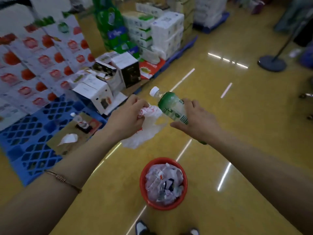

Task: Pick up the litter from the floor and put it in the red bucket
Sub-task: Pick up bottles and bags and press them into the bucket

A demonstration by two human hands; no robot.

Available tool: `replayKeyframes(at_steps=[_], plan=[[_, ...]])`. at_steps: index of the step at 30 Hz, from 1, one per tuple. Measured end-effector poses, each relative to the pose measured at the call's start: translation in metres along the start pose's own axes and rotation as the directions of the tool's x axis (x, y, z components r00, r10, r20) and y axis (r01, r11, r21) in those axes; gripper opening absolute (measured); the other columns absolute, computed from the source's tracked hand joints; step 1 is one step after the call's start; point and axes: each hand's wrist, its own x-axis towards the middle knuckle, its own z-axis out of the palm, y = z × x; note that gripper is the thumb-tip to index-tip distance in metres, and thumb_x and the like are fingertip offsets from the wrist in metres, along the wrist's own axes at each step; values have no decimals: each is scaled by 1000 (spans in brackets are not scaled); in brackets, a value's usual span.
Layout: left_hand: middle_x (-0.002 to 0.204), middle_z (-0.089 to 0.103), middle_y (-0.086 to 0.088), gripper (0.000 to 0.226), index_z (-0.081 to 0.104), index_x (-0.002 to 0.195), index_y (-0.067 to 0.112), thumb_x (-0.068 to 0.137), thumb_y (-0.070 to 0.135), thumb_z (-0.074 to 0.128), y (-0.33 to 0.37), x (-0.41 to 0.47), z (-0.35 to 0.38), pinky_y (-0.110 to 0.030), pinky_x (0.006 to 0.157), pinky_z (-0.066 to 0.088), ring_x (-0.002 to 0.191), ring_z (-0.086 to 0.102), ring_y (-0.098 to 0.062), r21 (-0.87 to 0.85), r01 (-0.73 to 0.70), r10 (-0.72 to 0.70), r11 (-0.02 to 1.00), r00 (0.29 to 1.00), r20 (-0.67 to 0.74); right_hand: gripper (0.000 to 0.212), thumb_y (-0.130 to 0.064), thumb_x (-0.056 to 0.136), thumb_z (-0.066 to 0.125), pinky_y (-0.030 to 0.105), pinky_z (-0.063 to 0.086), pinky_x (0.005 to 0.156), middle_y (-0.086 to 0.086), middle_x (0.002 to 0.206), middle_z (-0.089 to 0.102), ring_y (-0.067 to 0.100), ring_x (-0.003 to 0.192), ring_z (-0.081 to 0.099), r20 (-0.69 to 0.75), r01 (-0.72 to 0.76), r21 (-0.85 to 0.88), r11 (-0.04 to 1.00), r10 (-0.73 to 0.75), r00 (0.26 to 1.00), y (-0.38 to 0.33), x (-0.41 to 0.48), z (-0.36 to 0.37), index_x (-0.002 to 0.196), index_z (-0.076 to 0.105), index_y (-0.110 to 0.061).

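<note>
Crumpled white plastic bag [147, 128] in our left hand [126, 116], green-labelled bottle [171, 106] tilted in our right hand [198, 120], just right of it, red bucket [142, 182] near us, stuffed with litter [164, 183].

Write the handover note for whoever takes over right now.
Left hand: grips a crumpled white plastic bag.
Right hand: holds a green-labelled bottle, cap on.
Both are in the air beyond the red bucket, which already holds plastic litter.
Left: drop both in. A small bottle and white paper sit on cardboard on the blue pallet, possibly litter too.
</note>
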Motion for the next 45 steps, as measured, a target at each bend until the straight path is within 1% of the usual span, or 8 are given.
replayKeyframes(at_steps=[10,16,20,24,27,30,36,45], plan=[[128,34,-5,49,45,125,18,77,18,60,-70,-28,199,-33,66,45,80,48,-22,-232,112,-70,966,981,180,76,-52,87,54,41,48,78,7,128,38,30,110,49,213,-196,106,975,171,962,55,-34,173,144,18,-19],[139,10,-7,71,26,137,16,77,9,63,-132,-68,366,-34,91,46,127,32,-26,-351,204,-22,914,888,460,84,-39,90,58,43,45,91,13,131,32,34,115,45,392,-315,205,927,217,894,98,-45,333,150,2,-18],[147,10,-11,70,23,141,16,83,-1,59,-155,-87,464,-22,65,44,116,45,-31,-283,188,-41,940,889,455,88,-40,90,58,47,46,95,14,138,28,36,121,43,464,-362,247,899,219,858,118,-46,431,150,-4,-25],[153,15,-13,83,18,143,24,79,-8,59,-172,-105,554,-32,41,41,77,60,-27,-162,67,10,984,901,434,82,-45,93,49,49,46,90,15,141,22,38,121,42,435,-446,266,854,306,847,135,-42,510,147,-12,-37],[153,22,-16,89,15,147,18,75,-5,62,-179,-119,602,-38,71,52,110,54,-29,-96,-23,62,995,904,423,80,-47,95,45,50,46,90,17,140,20,39,120,42,375,-438,252,863,331,866,148,-44,555,142,-18,-42],[153,25,-16,83,14,146,22,78,7,60,-185,-124,631,-59,101,36,136,31,-44,-49,-40,58,998,894,444,78,-46,97,41,49,44,90,20,137,23,38,115,43,328,-417,206,885,340,882,156,-43,584,142,-22,-40],[155,21,-6,66,26,145,28,81,30,43,-195,-121,661,-63,102,31,140,20,-43,62,-107,66,992,883,466,77,-47,98,35,50,37,99,25,148,7,44,126,35,335,-468,103,878,412,847,151,-29,618,147,-22,-28],[152,-9,8,63,4,140,49,79,45,21,-215,-104,686,-64,106,23,140,13,-48,28,-12,-4,1000,849,529,79,-45,97,40,45,41,95,30,131,35,41,114,43,358,-412,-73,908,409,840,156,-19,645,150,-9,-12]])
